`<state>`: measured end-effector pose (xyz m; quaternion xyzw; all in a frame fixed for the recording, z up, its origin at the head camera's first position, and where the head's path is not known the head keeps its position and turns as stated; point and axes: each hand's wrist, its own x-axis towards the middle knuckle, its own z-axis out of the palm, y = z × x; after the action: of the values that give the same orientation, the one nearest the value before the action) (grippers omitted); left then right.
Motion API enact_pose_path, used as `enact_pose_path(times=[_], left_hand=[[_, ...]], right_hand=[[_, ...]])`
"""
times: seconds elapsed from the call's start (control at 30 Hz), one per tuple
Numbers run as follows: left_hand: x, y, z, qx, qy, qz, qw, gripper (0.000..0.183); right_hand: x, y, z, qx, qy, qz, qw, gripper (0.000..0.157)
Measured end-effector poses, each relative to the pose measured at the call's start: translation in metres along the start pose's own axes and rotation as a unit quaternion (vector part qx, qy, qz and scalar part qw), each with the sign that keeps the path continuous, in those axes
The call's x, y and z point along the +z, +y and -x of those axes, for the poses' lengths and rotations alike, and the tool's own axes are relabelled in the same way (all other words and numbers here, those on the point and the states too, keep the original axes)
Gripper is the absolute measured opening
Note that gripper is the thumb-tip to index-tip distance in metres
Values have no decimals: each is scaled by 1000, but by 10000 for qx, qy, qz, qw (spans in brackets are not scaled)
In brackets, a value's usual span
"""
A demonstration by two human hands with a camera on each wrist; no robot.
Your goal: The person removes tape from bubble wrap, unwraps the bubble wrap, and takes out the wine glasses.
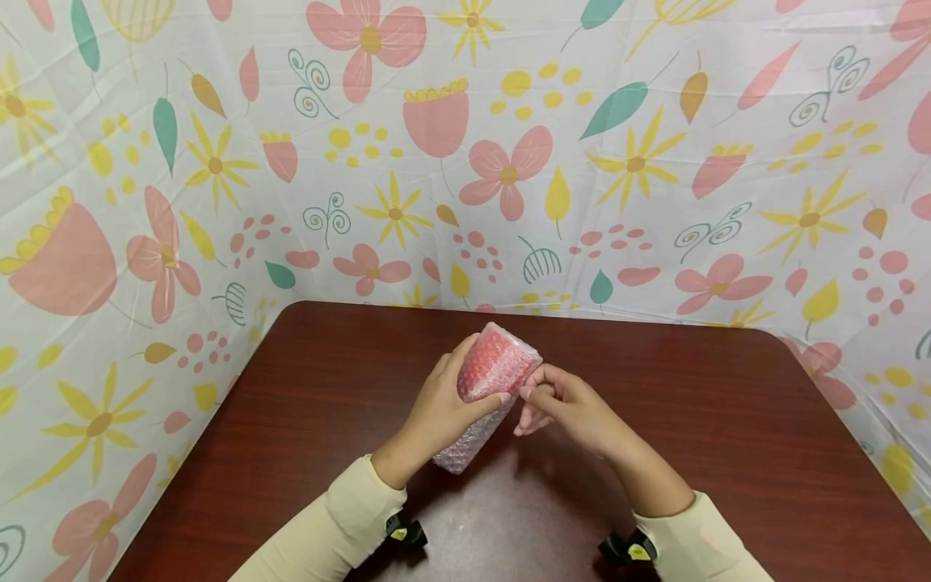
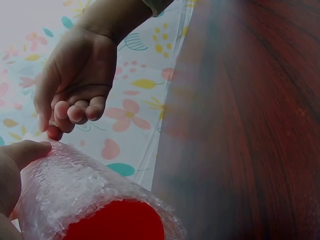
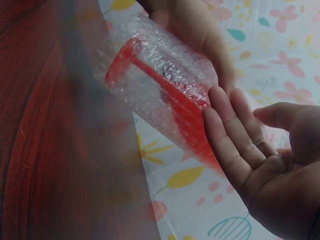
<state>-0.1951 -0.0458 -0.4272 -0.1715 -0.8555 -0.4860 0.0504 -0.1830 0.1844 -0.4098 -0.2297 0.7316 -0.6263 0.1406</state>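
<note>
A red goblet (image 3: 187, 112) is wrapped in clear bubble wrap (image 1: 476, 436). My left hand (image 1: 440, 404) grips the wrapped bowl, its thumb lying across the front. Tilted, the bundle has its bowl end up and away and its foot end toward me, low over the table. Through the wrap, the stem and round foot show in the right wrist view; a red round end (image 2: 120, 222) shows in the left wrist view. Thumb and index finger of my right hand (image 1: 570, 408) pinch at the wrap's right edge near the bowl, other fingers loosely bent.
A dark red-brown wooden table (image 1: 305, 388) with rounded far corners lies under both hands. White cloth (image 1: 465, 186) printed with flowers and leaves hangs behind it and along the sides. Black straps with small devices (image 1: 629, 550) sit at both wrists, by the cream sleeves.
</note>
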Motion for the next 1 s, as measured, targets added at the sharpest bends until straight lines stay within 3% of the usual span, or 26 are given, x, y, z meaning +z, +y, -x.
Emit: enact_pose_path(times=[0.47, 0.7, 1.0], left_hand=[[2, -1, -1, 80, 74, -206, 9997, 93], [3, -2, -1, 183, 321, -326, 9988, 92], [2, -1, -2, 378, 612, -578, 9957, 94]], right_hand=[[1, -4, 0, -52, -377, -75, 9992, 26], [2, -6, 1, 61, -537, -272, 9982, 26], [4, -8, 2, 254, -177, -4, 9995, 24]])
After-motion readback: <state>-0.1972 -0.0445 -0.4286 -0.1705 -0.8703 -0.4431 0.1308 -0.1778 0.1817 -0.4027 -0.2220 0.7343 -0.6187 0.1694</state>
